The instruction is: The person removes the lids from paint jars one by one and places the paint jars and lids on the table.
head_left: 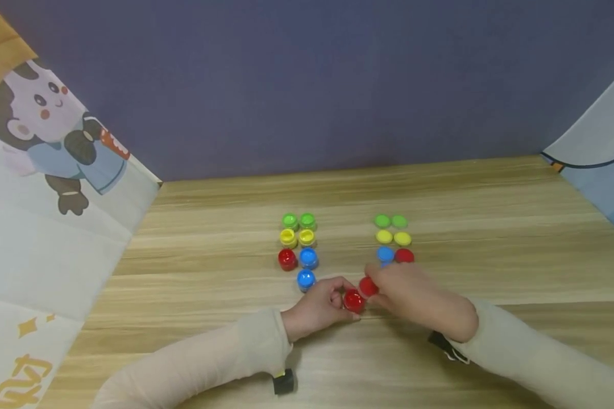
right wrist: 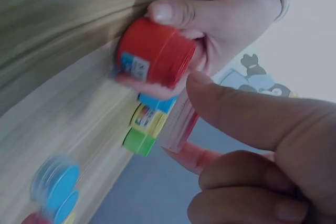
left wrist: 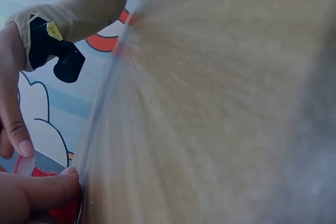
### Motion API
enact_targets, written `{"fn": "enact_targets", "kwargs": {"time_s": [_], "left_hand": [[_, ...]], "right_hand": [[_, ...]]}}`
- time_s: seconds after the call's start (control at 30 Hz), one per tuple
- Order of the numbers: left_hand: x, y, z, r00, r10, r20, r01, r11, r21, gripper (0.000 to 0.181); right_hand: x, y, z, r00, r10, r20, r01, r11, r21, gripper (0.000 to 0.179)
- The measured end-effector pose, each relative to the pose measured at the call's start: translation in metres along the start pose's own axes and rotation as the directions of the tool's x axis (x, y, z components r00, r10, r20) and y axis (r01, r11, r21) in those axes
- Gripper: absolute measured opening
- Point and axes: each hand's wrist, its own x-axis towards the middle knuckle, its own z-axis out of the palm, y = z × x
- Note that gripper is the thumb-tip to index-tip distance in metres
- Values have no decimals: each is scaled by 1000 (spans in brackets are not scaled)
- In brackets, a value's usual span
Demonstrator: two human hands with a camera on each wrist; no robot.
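My left hand [head_left: 319, 307] grips a small red paint jar [head_left: 354, 302] low over the table, thumb and fingers on opposite sides of it. The jar has no lid on, and the right wrist view shows its threaded rim and side label. Just right of it, my right hand [head_left: 414, 295] pinches a round red lid [head_left: 368, 286] with a clear rim between thumb and finger. In the right wrist view, the lid [right wrist: 180, 121] is tilted beside the mouth of the jar [right wrist: 152, 51]. The left wrist view catches only parts of the jar and lid.
Left of centre stand uncapped jars: two green [head_left: 289, 221], two yellow [head_left: 288, 238], one red [head_left: 287, 259], two blue [head_left: 308, 258]. To the right lie lids: green [head_left: 382, 221], yellow [head_left: 384, 236], blue [head_left: 385, 253] and red [head_left: 404, 255]. A dark panel [head_left: 337, 91] borders the wooden table's back.
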Motion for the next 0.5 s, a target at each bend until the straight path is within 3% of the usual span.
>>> {"fn": "enact_targets", "kwargs": {"time_s": [0.5], "left_hand": [[-15, -2, -11, 1000, 3, 25, -3, 1000, 15, 31]], "right_hand": [[-19, 36, 6, 999, 22, -26, -23, 999, -46, 22]]}}
